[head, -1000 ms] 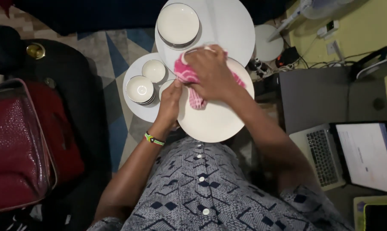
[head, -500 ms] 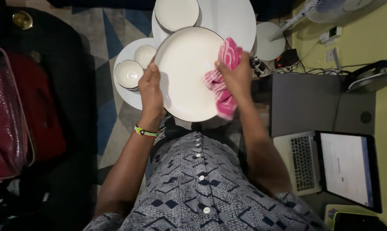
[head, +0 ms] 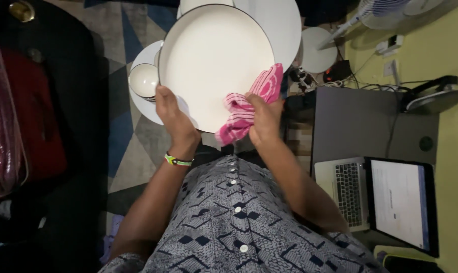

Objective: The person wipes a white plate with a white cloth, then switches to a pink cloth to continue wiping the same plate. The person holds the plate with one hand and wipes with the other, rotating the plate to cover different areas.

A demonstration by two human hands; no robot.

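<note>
Dark red bag [head: 6,121] far left, on floor. Small white bowl [head: 143,80] on round white counter [head: 144,108], just beside plate. Left hand [head: 172,114] grips lower-left rim of large round white plate with dark edge [head: 214,60], held raised, tilted toward camera. Right hand [head: 262,116] clutches bunched pink striped cloth [head: 246,108] against plate's lower-right rim. Step in hand, judged: wiping rim. Next move calls for firm left grip, cloth sweeping along edge. Open laptop [head: 386,199] far right.

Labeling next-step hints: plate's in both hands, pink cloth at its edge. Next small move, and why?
Probably sweep the pink cloth from the lower right rim across the plate: the right hand presses it there, the left hand steadies the opposite edge, and most of the face is uncovered.
</note>
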